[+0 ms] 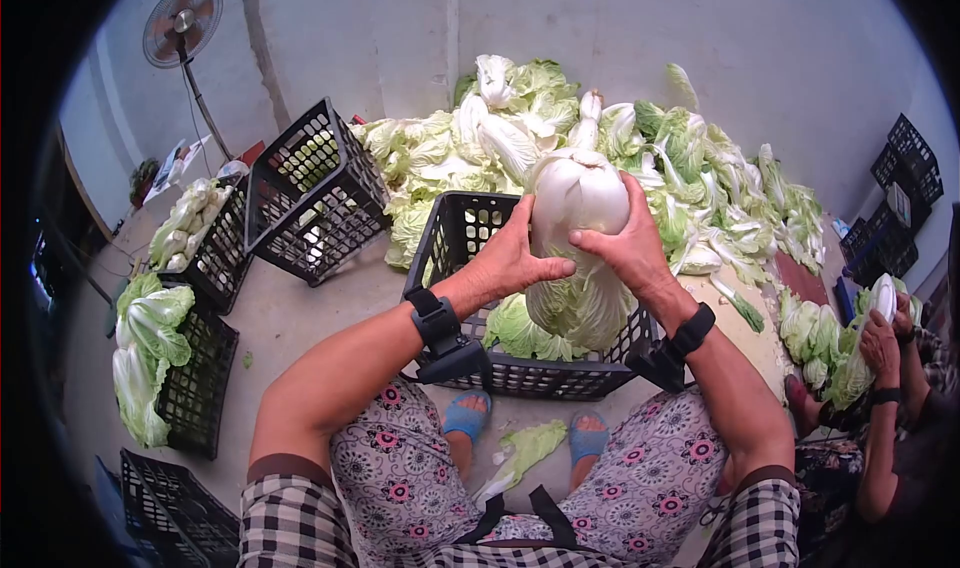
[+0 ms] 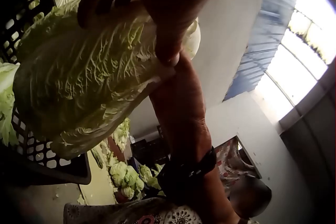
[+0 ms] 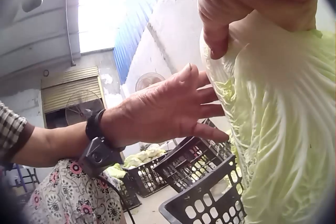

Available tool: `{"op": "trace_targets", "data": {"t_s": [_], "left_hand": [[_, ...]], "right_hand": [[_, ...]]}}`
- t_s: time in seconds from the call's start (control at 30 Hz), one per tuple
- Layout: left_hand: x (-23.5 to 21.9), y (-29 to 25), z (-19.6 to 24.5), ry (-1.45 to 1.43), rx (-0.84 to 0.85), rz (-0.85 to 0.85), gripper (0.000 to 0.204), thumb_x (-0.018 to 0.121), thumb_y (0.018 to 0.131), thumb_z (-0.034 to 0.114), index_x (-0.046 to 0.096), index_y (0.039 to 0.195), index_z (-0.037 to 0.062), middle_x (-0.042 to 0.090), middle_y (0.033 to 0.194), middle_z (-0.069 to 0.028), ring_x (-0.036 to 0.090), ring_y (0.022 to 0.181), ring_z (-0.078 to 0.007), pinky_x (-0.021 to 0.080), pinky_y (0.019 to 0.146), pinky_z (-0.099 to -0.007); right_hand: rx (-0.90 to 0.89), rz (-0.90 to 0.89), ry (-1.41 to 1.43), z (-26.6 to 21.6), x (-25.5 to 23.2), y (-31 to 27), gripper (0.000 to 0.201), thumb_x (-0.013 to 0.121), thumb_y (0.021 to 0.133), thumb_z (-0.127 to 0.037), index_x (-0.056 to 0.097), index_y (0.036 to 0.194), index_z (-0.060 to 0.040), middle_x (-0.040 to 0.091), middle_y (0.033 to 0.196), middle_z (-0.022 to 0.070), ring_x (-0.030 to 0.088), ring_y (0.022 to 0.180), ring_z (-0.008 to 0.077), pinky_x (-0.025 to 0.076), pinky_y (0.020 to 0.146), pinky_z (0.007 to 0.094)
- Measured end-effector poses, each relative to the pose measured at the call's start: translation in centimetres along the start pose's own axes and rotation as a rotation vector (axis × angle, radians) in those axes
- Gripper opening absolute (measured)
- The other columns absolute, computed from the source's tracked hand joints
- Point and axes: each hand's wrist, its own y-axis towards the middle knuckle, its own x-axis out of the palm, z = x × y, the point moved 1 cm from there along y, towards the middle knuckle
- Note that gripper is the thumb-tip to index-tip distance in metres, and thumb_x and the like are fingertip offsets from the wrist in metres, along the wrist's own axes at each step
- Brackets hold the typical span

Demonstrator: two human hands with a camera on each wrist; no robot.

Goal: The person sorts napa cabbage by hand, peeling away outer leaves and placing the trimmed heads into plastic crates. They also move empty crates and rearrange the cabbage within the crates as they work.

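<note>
A large napa cabbage (image 1: 582, 203) is held up before me over a black plastic crate (image 1: 545, 378), its white base upward and its leafy end down. My right hand (image 1: 638, 243) grips it from the right, the thumb across the white base. On the other side my left hand (image 3: 168, 106) lies against it with straight, spread fingers; the thumb is extended, and in the head view the far fingers are partly hidden. Pale green leaves (image 1: 525, 330) show inside the crate below the cabbage.
A big heap of napa cabbages (image 1: 500, 138) lies against the wall. Black crates (image 1: 320, 208) stand at left, some holding cabbages, near a standing fan (image 1: 183, 23). At right another person's hands (image 1: 880, 348) hold a cabbage. A loose leaf (image 1: 525, 453) lies between my feet.
</note>
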Motion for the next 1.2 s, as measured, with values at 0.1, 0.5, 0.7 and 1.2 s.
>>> {"op": "trace_targets", "data": {"t_s": [0.1, 0.5, 0.7, 1.2], "left_hand": [[-0.6, 0.4, 0.1, -0.025, 0.013, 0.082, 0.102, 0.083, 0.064, 0.038, 0.023, 0.139, 0.0031, 0.046, 0.128, -0.0141, 0.047, 0.116, -0.0219, 0.040, 0.098, -0.0357], [-3.6, -0.7, 0.2, -0.534, -0.159, 0.135, 0.083, 0.082, 0.065, 0.014, 0.036, 0.134, 0.0077, 0.056, 0.118, -0.0050, 0.055, 0.105, -0.0175, 0.046, 0.092, -0.0332], [-4.5, -1.2, 1.5, -0.568, -0.189, 0.051, 0.086, 0.085, 0.061, 0.016, 0.037, 0.131, 0.0049, 0.055, 0.118, -0.0063, 0.054, 0.106, -0.0173, 0.045, 0.093, -0.0333], [-4.1, -1.0, 1.1, -0.289, -0.169, 0.072, 0.086, 0.080, 0.069, 0.027, 0.032, 0.135, 0.0013, 0.050, 0.126, -0.0114, 0.047, 0.116, -0.0201, 0.039, 0.098, -0.0333]], "right_hand": [[-0.098, -0.042, -0.040, -1.0, 0.3, -0.4, 0.092, 0.079, 0.062, -0.021, 0.028, 0.135, 0.0016, 0.052, 0.118, 0.0208, 0.053, 0.110, 0.0261, 0.044, 0.093, 0.0344], [0.038, -0.265, 0.211, -0.9, -0.1, -0.4, 0.086, 0.077, 0.069, -0.026, 0.030, 0.136, -0.0011, 0.051, 0.123, 0.0197, 0.051, 0.113, 0.0272, 0.043, 0.094, 0.0378], [0.039, -0.342, 0.163, 0.7, 0.2, 0.2, 0.117, 0.084, 0.057, -0.038, 0.013, 0.143, -0.0025, 0.036, 0.138, 0.0207, 0.037, 0.127, 0.0295, 0.031, 0.106, 0.0406], [0.189, -0.260, 0.353, -1.1, -0.4, -0.6, 0.093, 0.086, 0.058, -0.027, 0.037, 0.130, 0.0031, 0.056, 0.116, 0.0123, 0.054, 0.105, 0.0173, 0.045, 0.091, 0.0299]]}}
